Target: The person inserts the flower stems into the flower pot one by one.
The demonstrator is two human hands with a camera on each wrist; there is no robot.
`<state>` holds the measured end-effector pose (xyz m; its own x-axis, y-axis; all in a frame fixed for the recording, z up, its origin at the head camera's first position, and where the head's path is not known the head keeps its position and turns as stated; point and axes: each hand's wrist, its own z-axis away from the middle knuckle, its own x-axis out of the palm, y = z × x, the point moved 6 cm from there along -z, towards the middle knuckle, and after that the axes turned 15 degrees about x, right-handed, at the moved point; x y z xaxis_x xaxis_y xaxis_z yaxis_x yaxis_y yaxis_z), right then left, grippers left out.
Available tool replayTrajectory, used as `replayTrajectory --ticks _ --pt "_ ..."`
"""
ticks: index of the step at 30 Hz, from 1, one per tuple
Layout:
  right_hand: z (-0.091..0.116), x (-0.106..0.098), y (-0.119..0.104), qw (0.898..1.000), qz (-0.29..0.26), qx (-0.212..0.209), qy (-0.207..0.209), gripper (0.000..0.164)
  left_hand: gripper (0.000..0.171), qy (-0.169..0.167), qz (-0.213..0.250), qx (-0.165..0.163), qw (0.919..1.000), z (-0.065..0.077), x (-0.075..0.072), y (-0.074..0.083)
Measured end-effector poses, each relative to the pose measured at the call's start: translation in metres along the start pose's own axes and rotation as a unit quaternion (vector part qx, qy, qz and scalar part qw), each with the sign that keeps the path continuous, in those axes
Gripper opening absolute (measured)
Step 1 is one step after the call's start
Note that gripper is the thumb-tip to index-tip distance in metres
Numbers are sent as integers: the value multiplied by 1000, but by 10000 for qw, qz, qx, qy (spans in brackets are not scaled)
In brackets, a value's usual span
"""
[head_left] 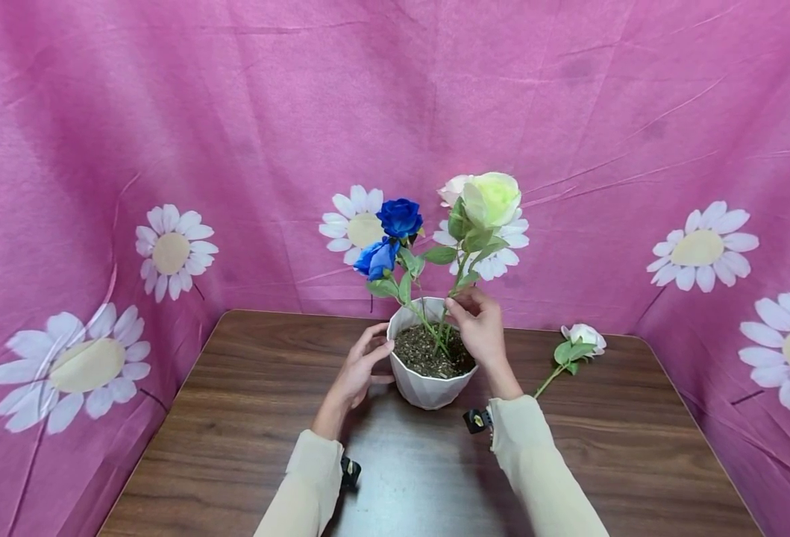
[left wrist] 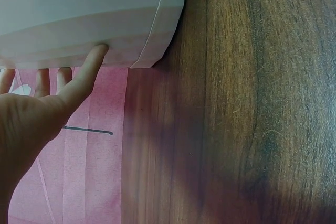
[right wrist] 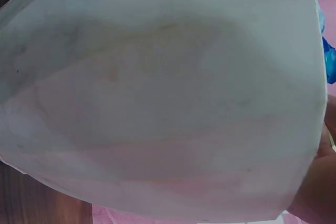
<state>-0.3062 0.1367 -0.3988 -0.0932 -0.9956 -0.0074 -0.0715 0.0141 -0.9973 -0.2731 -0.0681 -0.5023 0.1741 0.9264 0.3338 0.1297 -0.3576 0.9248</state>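
Note:
A white faceted flower pot (head_left: 428, 389) filled with dark soil (head_left: 428, 354) stands on the table. My left hand (head_left: 354, 373) rests against its left side, thumb and fairly straight fingers spread on the wall (left wrist: 79, 19). Over the right rim, my right hand (head_left: 482, 328) pinches the stem of a pale green rose (head_left: 494, 198) between thumb and fingers. Two blue roses (head_left: 401, 217) rise from the soil on the left. A pinkish-white rose (head_left: 454, 189) is partly hidden behind the green one. The pot wall (right wrist: 157, 103) fills most of the right wrist view.
A white rose (head_left: 584, 338) with a green stem lies on the brown wooden table (head_left: 247, 418), right of the pot. Pink cloth (head_left: 301, 112) printed with large daisies surrounds the table's back and sides.

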Motion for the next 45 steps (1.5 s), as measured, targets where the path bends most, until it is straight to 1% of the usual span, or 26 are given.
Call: replayTrajectory --ticks 9,16,23,24,27,32,35,39,45 --pt "-3 4 5 9992 368 -72 -168 10 49 4 -54 -33 10000 0 1 0" --pt "0 10 14 9946 985 80 -321 12 49 11 -86 -57 9999 -1 0 -1" --pt "0 12 18 9935 990 245 -507 15 49 12 -120 -31 9999 -1 0 0" --pt "0 13 18 9926 1068 235 -520 15 49 4 -128 -26 9999 -1 0 0" --pt "0 15 20 9886 1356 191 -633 16 49 -5 -157 -5 9999 -1 0 0" --pt "2 19 21 9762 1979 30 -882 17 49 52 -162 -7 9999 -1 -1 -1" --pt "2 20 22 9687 2328 -6 -858 14 49 47 -195 -31 9998 0 -1 -1" --pt "0 21 24 9578 2761 82 -801 14 49 71 -218 -61 9997 1 0 1" --pt "-1 23 25 9509 2985 170 -800 15 50 98 -269 -8 9996 2 -1 2"
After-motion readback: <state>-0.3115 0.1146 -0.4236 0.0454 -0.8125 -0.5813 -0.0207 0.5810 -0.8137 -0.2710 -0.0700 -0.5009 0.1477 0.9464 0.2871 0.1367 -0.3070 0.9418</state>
